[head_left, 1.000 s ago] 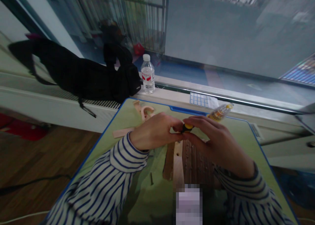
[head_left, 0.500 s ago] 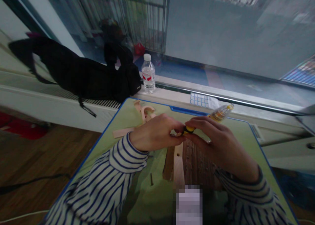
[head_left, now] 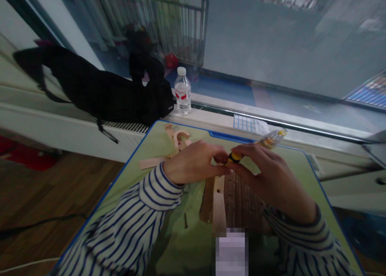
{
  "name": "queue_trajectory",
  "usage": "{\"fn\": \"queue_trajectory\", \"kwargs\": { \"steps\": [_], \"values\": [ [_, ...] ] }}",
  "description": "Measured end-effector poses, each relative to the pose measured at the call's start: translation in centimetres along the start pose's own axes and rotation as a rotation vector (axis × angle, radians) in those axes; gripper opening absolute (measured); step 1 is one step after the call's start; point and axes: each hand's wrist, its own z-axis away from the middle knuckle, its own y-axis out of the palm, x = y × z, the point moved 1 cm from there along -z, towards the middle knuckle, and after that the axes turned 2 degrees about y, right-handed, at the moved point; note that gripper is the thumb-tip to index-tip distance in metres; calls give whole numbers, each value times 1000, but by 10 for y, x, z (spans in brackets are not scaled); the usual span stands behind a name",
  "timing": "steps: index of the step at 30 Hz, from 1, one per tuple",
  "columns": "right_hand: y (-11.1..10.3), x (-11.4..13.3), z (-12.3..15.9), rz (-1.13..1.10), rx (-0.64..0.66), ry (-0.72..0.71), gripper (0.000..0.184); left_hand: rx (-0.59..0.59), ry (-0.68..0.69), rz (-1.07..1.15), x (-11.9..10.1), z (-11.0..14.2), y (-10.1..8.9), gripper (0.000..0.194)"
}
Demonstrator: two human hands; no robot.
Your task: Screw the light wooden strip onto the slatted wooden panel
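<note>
In the head view, pinching a small, rounded yellow-and-black object between right hand thumb and fingers, and its dark end in left hand fingertips. Held above a pale wooden strip with a hole and a ridged brown slab, over a light green, blue-edged table. Left of the slab, see a thin metal screw; beyond the right hand, a clear plastic bottle with yellow cap.

The single head-worn view looks forward and down over the pale-green, blue-edged rectangular table from its near side.
</note>
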Motion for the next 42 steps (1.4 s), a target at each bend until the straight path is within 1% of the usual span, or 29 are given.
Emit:
{"fn": "queue_trajectory", "kwargs": {
  "steps": [4,7,9,13,19,25,30,34,37,42],
  "values": [
    [0,1,0,6,-7,1,17,15,3,-7,2,0,0,17],
    [0,1,0,21,-2,-12,28,25,5,-18,2,0,-1,20],
    [0,1,1,28,12,-32,32,23,9,-22,1,1,-1,18],
    [-1,0,1,31,27,-74,29,12,6,-40,1,1,-1,13],
    [0,-2,2,46,12,-57,25,50,19,-63,0,2,0,12],
    [2,-4,1,31,-10,-49,20,37,44,-56,1,1,0,12],
    [2,-2,0,23,5,-56,21,8,21,-27,3,0,1,18],
    [2,2,-1,4,11,-50,20,21,19,-36,5,0,1,17],
    [3,4,-1,-10,34,-47,25,25,23,-30,6,0,1,20],
    [4,3,0,-46,49,-49,29,19,74,-39,5,1,0,14]
  ]
}}
